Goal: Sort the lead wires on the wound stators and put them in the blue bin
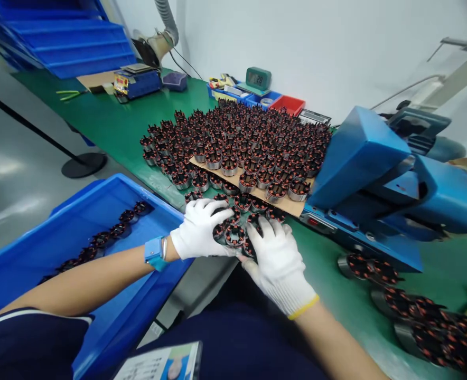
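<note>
Small round motor stators (235,235), with black tops, orange-red copper windings and metal rims, cluster at the table's front edge. My left hand (205,228), in a white glove, presses against the left of this cluster, fingers over the outer ones and thumb along the front. On the right side, my right hand (275,253), also gloved in white, curls its fingers over the stators there. Between them the two hands clasp a small group, thumbs close together at the front. The fingertips are partly hidden among the parts.
Many more stators (233,132) crowd the green table, some on a cardboard sheet (292,206). At left, a blue bin (138,293) holds a row of stators. A blue machine (360,158) stands at right, with stacked stators (427,322) before it. Small trays (289,104) and a clock (258,78) sit behind.
</note>
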